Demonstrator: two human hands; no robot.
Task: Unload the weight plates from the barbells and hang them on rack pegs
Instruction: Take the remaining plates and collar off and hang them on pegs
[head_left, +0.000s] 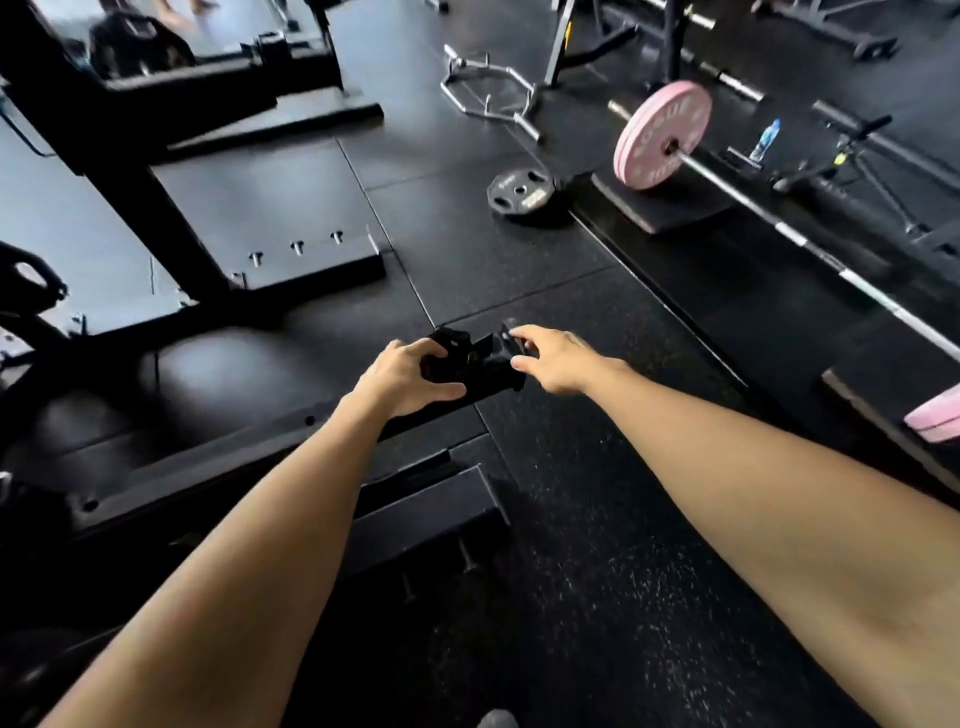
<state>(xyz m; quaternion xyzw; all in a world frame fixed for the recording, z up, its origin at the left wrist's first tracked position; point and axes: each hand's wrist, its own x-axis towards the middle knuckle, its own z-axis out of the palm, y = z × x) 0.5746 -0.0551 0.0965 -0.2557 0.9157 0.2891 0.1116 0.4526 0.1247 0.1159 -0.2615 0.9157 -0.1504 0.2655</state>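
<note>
Both arms reach forward and down over the end of a black rack foot (291, 441). My left hand (405, 376) is closed around a small black collar-like clamp (449, 358). My right hand (556, 358) pinches a second black clamp piece (501, 343) right beside it; I cannot tell whether the two pieces are joined. A barbell (779, 223) lies at the right with pink plates (662, 135) on its far end, resting on a dark block. Another pink plate (935, 415) shows at the right edge. A small black plate (519, 196) lies flat on the floor.
A black rack frame (130, 171) with bolted base plates fills the left side. A hex trap bar (488, 93) lies further back. A water bottle (766, 137) stands by black stands at the far right. Black rubber floor tiles (597, 545) lie under my arms.
</note>
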